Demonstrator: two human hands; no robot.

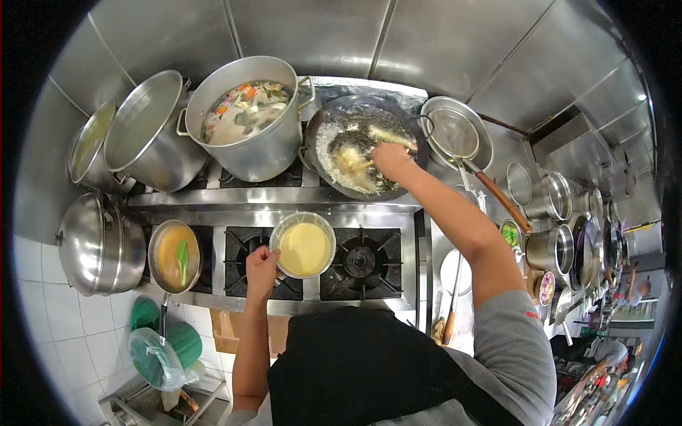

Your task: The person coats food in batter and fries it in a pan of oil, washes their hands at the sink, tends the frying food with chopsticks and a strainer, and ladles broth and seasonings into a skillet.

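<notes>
My left hand (263, 270) pinches the rim of a round bowl (275, 245) over the front burners. Pale yellow batter (305, 248) fills much of it. My right hand (393, 162) is low over the wok (337, 110) on the back row, its fingers closed and pointing down into it. What they hold, if anything, I cannot make out. Oil bubbles with pale foam in the wok. A yellowish battered clump (349, 160) lies just left of my fingers, and a long pale battered piece (389, 135) floats beyond them.
A stockpot (249, 153) with vegetables in broth stands left of the wok. A pan (172, 273) with orange liquid and a green leaf sits front left. A strainer (455, 133) rests in a basin at right. Several pots (550, 250) line the right counter.
</notes>
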